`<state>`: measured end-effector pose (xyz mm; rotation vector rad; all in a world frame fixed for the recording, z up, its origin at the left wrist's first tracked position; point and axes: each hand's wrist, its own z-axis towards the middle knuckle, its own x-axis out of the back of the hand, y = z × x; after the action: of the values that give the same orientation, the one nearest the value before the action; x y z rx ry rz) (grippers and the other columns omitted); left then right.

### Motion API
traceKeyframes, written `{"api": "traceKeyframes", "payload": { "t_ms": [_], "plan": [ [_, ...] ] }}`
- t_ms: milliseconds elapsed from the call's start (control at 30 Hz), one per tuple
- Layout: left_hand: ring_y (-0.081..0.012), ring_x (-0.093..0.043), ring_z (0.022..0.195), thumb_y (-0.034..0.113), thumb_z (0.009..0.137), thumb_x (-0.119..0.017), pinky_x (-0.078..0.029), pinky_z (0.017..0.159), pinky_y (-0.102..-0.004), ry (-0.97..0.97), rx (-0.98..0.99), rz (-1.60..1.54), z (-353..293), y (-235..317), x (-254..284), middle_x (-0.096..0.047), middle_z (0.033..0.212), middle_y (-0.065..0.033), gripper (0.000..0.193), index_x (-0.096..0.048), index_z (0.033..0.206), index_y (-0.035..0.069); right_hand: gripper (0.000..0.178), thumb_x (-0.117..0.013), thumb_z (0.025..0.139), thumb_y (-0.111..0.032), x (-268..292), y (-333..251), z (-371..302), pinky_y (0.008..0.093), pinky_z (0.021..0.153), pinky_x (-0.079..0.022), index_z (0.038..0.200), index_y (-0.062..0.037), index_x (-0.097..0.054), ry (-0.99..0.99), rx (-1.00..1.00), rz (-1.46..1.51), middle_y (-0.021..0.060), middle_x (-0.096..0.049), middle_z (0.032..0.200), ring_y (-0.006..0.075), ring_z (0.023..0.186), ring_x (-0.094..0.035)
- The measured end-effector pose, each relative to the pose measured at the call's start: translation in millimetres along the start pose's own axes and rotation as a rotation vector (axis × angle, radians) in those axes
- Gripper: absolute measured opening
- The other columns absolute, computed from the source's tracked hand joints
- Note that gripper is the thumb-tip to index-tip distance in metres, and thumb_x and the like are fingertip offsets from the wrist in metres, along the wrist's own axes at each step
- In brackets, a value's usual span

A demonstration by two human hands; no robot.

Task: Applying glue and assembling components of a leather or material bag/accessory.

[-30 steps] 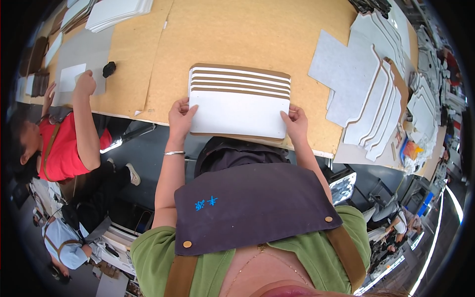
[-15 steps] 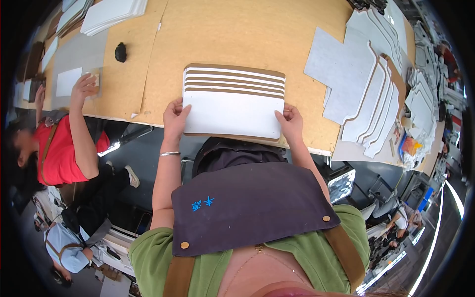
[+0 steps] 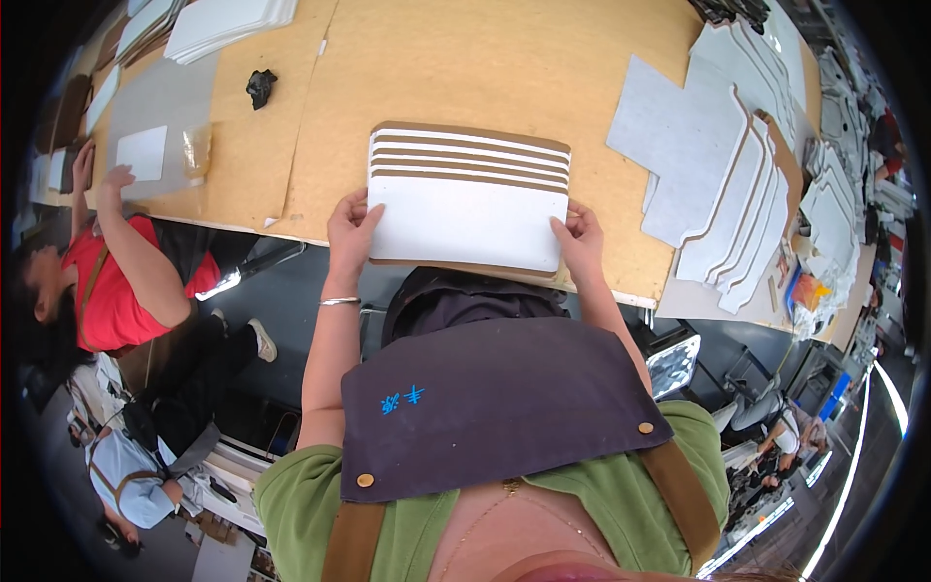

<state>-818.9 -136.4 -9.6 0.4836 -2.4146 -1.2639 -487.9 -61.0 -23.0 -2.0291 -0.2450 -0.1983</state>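
Note:
A fanned stack of flat white panels with brown edges and rounded corners (image 3: 467, 223) lies at the table's near edge, in front of my body. Its upper part shows alternating white and brown strips where the panels overlap in steps. My left hand (image 3: 355, 231) grips the stack's left side, thumb on top and fingers behind or under it. My right hand (image 3: 579, 238) holds the right side in the same way, its thumb on the white face. The undersides of the panels are hidden.
White shaped panels (image 3: 737, 194) lie in staggered piles on the right of the wooden table (image 3: 456, 68). A black crumpled lump (image 3: 260, 88) and stacked white sheets (image 3: 228, 24) are at the far left. A co-worker in a red top (image 3: 126, 286) works at the left edge.
The whole view has shifted slightly; my hands keep their hold on the stack. The co-worker's nearer hand has moved left, away from the translucent yellowish item on the table.

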Motion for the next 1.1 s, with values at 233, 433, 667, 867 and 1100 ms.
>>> {"api": "traceKeyframes", "payload": {
  "t_ms": [233, 433, 667, 867, 1100],
  "plan": [
    [-0.0103, -0.057, 0.070, 0.007, 0.078, -0.068, -0.048, 0.061, -0.0221, 0.042, -0.021, 0.049, 3, -5, -1, -0.060, 0.081, -0.0052, 0.038, -0.054, 0.113, -0.003, 0.037, -0.069, 0.078, -0.008, -1, -1, 2, 0.0205, 0.056, -0.045, 0.109, 0.0028, -0.052, 0.004, -0.048, -0.022, 0.0050, -0.063, 0.073, 0.0077, 0.062, -0.057],
    [-0.0104, -0.057, 0.070, 0.007, 0.078, -0.069, -0.048, 0.061, -0.0222, 0.036, 0.006, 0.022, 8, -13, 0, -0.059, 0.080, -0.0048, 0.036, -0.054, 0.111, -0.001, 0.036, -0.069, 0.078, -0.009, 0, 3, 3, 0.0206, 0.057, -0.046, 0.107, 0.0028, -0.052, -0.005, -0.059, -0.014, 0.0056, -0.063, 0.074, 0.0082, 0.063, -0.057],
    [-0.0110, -0.058, 0.072, 0.007, 0.079, -0.068, -0.048, 0.063, -0.0227, 0.037, -0.001, 0.035, 7, -7, -2, -0.060, 0.082, -0.0053, 0.034, -0.054, 0.108, -0.002, 0.032, -0.070, 0.077, -0.011, -2, 7, 3, 0.0221, 0.059, -0.047, 0.101, 0.0020, -0.055, 0.025, -0.039, -0.060, 0.0054, -0.062, 0.074, 0.0090, 0.065, -0.057],
    [-0.0116, -0.058, 0.076, 0.006, 0.079, -0.068, -0.047, 0.068, -0.0237, 0.051, -0.090, 0.055, 3, 9, -8, -0.061, 0.084, -0.0070, 0.030, -0.053, 0.104, -0.003, 0.025, -0.071, 0.077, -0.014, -9, -13, -3, 0.0226, 0.058, -0.046, 0.088, -0.0004, -0.054, 0.104, 0.053, -0.112, 0.0049, -0.060, 0.071, 0.0090, 0.064, -0.056],
    [-0.0118, -0.058, 0.072, 0.006, 0.080, -0.066, -0.048, 0.063, -0.0235, 0.034, -0.054, 0.042, -11, 24, -4, -0.062, 0.085, -0.0102, 0.041, -0.046, 0.115, -0.003, 0.025, -0.069, 0.080, -0.011, -1, -18, -8, 0.0197, 0.053, -0.043, 0.096, 0.0010, -0.053, 0.046, -0.093, 0.097, 0.0045, -0.061, 0.069, 0.0071, 0.059, -0.056]
  ]
}}
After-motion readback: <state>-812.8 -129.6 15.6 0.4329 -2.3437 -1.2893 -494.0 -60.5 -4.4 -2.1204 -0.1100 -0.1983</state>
